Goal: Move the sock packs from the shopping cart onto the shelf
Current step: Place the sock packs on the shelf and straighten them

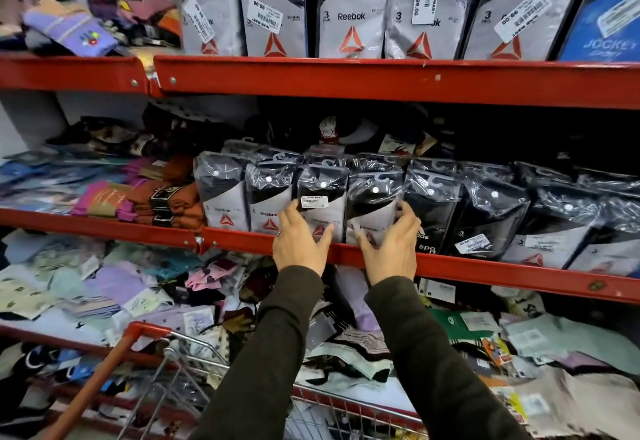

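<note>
Black-and-grey Reebok sock packs stand upright in a row behind the red lip of the middle shelf (485,268). My left hand (299,242) lies flat against the left side of one pack (322,197) with a white price label. My right hand (393,245) cups the right edge of the neighbouring pack (372,204). The two packs sit side by side between my hands, fingers spread on them. The shopping cart (149,339), red-rimmed with wire sides, is at the bottom; its inside is mostly hidden by my sleeves.
More Reebok packs and a blue Jockey pack (602,23) fill the top shelf. Orange and pink folded socks (166,197) lie left of the row. Dark Adidas packs (433,211) stand to the right. The bottom shelf holds a loose heap of mixed socks (138,287).
</note>
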Demonstrator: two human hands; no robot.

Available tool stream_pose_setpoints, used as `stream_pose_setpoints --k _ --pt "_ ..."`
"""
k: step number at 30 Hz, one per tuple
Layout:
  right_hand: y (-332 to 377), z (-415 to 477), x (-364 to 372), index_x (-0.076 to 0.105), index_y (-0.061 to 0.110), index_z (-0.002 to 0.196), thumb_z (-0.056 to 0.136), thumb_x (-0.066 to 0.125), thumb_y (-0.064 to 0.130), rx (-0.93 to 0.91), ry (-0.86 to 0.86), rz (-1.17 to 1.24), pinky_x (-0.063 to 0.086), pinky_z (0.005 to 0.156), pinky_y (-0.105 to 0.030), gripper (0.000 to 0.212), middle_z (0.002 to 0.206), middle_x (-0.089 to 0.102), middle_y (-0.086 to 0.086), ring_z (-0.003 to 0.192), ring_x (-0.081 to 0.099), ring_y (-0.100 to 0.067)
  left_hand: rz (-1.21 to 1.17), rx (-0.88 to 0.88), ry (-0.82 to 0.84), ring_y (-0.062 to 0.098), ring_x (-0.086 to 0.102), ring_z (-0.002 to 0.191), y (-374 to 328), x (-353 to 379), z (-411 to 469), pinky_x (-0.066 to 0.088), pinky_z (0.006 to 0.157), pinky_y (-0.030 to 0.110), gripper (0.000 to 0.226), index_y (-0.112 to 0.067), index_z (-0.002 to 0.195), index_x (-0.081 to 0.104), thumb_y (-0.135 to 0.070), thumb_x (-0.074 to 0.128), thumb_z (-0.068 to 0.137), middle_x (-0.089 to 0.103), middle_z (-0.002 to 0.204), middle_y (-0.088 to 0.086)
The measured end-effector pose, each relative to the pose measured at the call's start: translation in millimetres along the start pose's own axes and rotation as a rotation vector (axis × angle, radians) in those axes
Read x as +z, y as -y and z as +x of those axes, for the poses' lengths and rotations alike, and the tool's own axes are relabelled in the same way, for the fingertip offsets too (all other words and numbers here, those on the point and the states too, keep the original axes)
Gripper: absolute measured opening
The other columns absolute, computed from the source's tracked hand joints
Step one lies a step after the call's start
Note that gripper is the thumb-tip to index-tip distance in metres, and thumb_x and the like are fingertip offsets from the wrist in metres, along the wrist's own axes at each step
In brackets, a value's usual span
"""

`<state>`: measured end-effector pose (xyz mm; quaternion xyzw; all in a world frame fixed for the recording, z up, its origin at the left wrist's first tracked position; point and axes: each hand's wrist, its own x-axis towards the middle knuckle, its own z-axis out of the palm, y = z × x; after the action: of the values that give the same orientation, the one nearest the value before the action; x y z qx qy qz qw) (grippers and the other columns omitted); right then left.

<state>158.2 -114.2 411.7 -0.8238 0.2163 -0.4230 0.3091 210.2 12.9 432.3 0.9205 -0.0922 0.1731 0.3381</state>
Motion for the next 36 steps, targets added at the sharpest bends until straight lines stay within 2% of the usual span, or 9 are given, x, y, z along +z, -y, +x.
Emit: stream_pose_setpoints --k 2,6,9,13,15,17,22,29,36 --pt "0 -2 -5 0.033 0.007 0.143 0.081 0.078 0.021 0.001 0.011 -0.016 0.04 0.102 -0.023 0.078 0.136 0.04 -0.013 0.128 0.049 -0.027 -0.011 0.016 0.017 0.028 0.062 0.123 4 -2 -4 0.054 0.096 0.04 0.08 -0.009 0.154 0.027 -0.044 0.065 0.093 0.04 0.155 0.011" --pt "8 -3 -22 0.031 0.007 0.147 0.077 0.075 0.008 -0.043 -0.105 0.047 0.038 0.113 -0.035 0.082 0.139 0.037 -0.015 0.129 0.04 -0.025 -0.026 0.084 -0.122 0.026 0.065 0.116 7 -10 -13 0.058 0.094 0.036 0.098 -0.012 0.158 0.014 -0.028 0.078 0.086 0.035 0.152 0.014" --pt "22 8 -37 0.029 0.009 0.149 0.074 0.069 0.003 -0.209 -0.144 0.042 0.031 0.12 -0.041 0.085 0.145 0.033 -0.015 0.137 0.033 -0.025 0.091 0.33 -0.238 0.029 0.047 0.139 5 -16 -10 0.046 0.113 0.039 0.108 -0.013 0.159 0.01 -0.022 0.082 0.078 0.028 0.159 0.015" --pt "42 38 -38 0.022 0.005 0.153 0.068 0.065 0.004 -0.485 0.075 -0.254 0.018 0.125 -0.048 0.095 0.158 0.024 -0.015 0.15 0.02 -0.031 0.432 0.548 -0.113 0.033 0.005 0.157 -10 -24 18 0.008 0.128 0.05 0.119 -0.013 0.16 -0.003 -0.021 0.079 0.075 0.01 0.168 0.012" --pt "44 50 -32 0.013 0.002 0.156 0.071 0.066 0.009 -0.534 0.244 -0.422 0.007 0.127 -0.048 0.1 0.164 0.014 -0.017 0.153 0.01 -0.034 0.572 0.588 -0.024 0.032 -0.001 0.157 -15 -24 32 -0.002 0.128 0.048 0.115 -0.012 0.16 -0.004 -0.025 0.078 0.079 0.005 0.169 0.01" --pt "40 57 -27 0.007 0.0 0.156 0.077 0.067 0.019 -0.543 0.349 -0.566 0.001 0.127 -0.047 0.101 0.164 0.012 -0.018 0.154 0.007 -0.036 0.628 0.622 0.037 0.03 0.004 0.157 -21 -23 42 0.0 0.129 0.045 0.109 -0.011 0.16 0.001 -0.023 0.076 0.082 0.01 0.168 0.009" --pt "25 66 -27 0.026 0.003 0.152 0.075 0.063 0.007 -0.626 0.349 -0.615 0.014 0.127 -0.046 0.086 0.155 0.035 -0.017 0.147 0.029 -0.035 0.588 0.615 0.081 0.027 0.018 0.155 -32 -19 48 0.01 0.129 0.039 0.101 -0.012 0.159 0.012 -0.01 0.077 0.081 0.022 0.165 0.009" --pt "22 68 -35 0.032 0.005 0.15 0.072 0.07 0.007 -0.69 0.38 -0.564 0.015 0.127 -0.044 0.087 0.153 0.039 -0.015 0.146 0.032 -0.032 0.566 0.591 0.084 0.027 0.021 0.154 -31 -22 42 0.012 0.129 0.04 0.103 -0.013 0.158 0.016 -0.009 0.08 0.077 0.025 0.163 0.008" --pt "10 74 -77 0.028 0.008 0.151 0.068 0.071 0.013 -0.606 0.251 -0.484 0.007 0.127 -0.046 0.094 0.158 0.03 -0.013 0.151 0.02 -0.032 0.592 0.459 0.073 0.032 0.002 0.157 -64 -33 22 -0.018 0.12 0.055 0.131 -0.009 0.16 -0.005 -0.053 0.081 0.073 0.0 0.169 0.013"
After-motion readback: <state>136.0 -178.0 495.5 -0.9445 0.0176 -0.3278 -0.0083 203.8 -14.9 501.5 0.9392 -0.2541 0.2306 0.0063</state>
